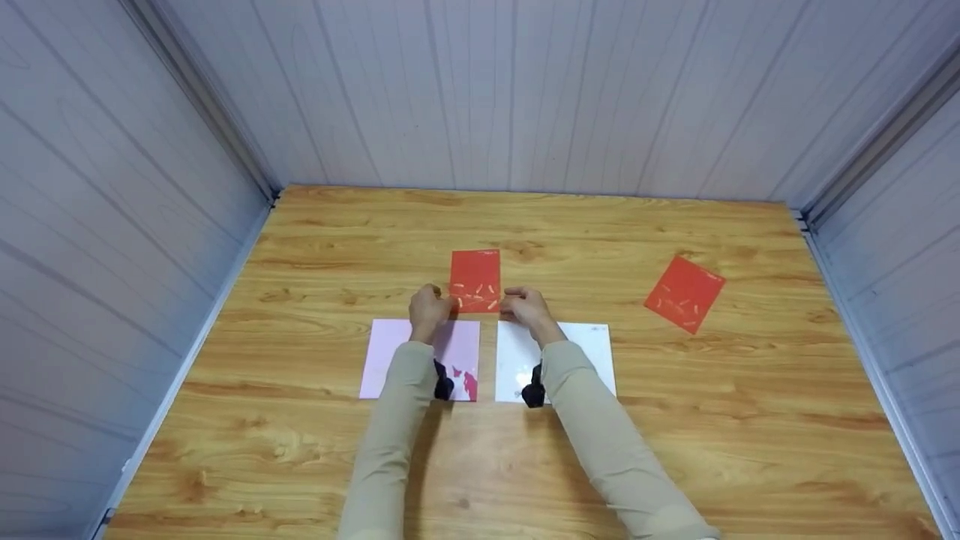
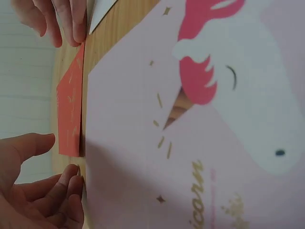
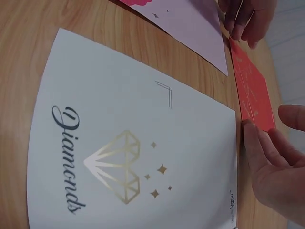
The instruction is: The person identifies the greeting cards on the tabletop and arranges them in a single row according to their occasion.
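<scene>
A red card [image 1: 475, 274] with gold marks lies flat on the wooden table between the two hands. My left hand [image 1: 430, 309] is beside its left edge; in the left wrist view, thumb and fingers are parted with a small gap to the card. At the opposite edge, the fingertips of my right hand [image 3: 276, 167] touch the near corner, thumb held apart. Below the left forearm lies a pink card [image 2: 128, 143] with a unicorn drawing. A white card [image 3: 105, 86] printed "Diamonds" lies under the right wrist.
A second red card [image 1: 685, 294] lies turned at an angle, off to the right. Pale panel walls [image 1: 480, 97] enclose the wooden table [image 1: 300, 450] at the back and both sides.
</scene>
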Motion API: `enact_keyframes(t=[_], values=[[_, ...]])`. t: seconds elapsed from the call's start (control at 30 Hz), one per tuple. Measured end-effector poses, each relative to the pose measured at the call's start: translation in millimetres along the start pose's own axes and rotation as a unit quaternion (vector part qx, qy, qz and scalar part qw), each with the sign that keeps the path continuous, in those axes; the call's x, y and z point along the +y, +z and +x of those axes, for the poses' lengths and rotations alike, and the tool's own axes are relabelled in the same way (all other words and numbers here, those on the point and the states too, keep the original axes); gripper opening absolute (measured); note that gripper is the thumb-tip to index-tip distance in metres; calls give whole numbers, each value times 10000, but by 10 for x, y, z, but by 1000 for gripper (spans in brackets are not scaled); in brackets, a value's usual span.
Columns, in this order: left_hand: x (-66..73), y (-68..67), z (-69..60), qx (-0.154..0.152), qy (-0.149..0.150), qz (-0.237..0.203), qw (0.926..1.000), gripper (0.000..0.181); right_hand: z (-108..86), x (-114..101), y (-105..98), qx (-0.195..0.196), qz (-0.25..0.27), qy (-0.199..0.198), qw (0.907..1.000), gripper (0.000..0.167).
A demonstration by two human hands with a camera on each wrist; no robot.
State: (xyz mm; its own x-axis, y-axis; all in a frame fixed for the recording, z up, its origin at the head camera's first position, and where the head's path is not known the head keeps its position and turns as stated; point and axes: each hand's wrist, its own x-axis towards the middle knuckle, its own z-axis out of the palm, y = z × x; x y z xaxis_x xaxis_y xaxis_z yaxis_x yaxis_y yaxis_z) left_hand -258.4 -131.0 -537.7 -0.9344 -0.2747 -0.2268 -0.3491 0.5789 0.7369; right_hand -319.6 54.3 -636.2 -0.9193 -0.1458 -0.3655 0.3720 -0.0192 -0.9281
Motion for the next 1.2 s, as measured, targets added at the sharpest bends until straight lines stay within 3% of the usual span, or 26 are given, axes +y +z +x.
enact_keyframes(t=[0.2, 0.37, 0.43, 0.53, 0.6, 0.67, 0.73, 0.8, 0.87, 0.97, 1.03, 1.07, 1.2], values=[[56, -15, -4, -51, -75, -170, 9998, 33, -123, -115, 25, 23, 168, 73, 9998, 37], [14, 17, 51, -47, -248, -259, 9993, 36, -654, -539, 156, 185, -39, 339, 9992, 38], [-22, 20, 71, -46, -157, -317, 9994, 35, -907, -760, 224, 195, -157, 524, 9983, 41], [-347, 270, 434, 335, 220, -342, 9986, 29, -1069, -895, 239, -4, -138, 593, 9981, 43], [-530, 415, 676, 146, 257, -453, 9985, 30, -1090, -909, 239, -43, -176, 602, 9980, 43], [-702, 594, 924, 221, 347, -526, 9978, 30, -1019, -840, 217, 0, -187, 608, 9980, 43], [-740, 619, 969, 140, 530, -814, 9952, 30, -927, -748, 186, 32, -185, 537, 9984, 42], [-686, 574, 892, 101, 627, -1159, 9912, 28, -890, -699, 159, -17, -141, 384, 9992, 42], [-548, 473, 710, 128, 605, -1487, 9869, 26, -761, -570, 112, -96, -9, 152, 9998, 41], [-205, 225, 319, -296, 13, -1833, 9826, 30, -682, -495, 103, -51, -8, 105, 9999, 43], [-16, 75, 84, -469, -175, -2072, 9770, 32, -600, -419, 91, 1, 3, 117, 9999, 42], [13, 41, 23, -503, -139, -2212, 9738, 32, -675, -483, 110, 43, -52, 216, 9997, 43], [49, -35, -92, -621, 157, -2618, 9630, 29, -205, -49, -62, -203, 242, -151, 9994, 42]])
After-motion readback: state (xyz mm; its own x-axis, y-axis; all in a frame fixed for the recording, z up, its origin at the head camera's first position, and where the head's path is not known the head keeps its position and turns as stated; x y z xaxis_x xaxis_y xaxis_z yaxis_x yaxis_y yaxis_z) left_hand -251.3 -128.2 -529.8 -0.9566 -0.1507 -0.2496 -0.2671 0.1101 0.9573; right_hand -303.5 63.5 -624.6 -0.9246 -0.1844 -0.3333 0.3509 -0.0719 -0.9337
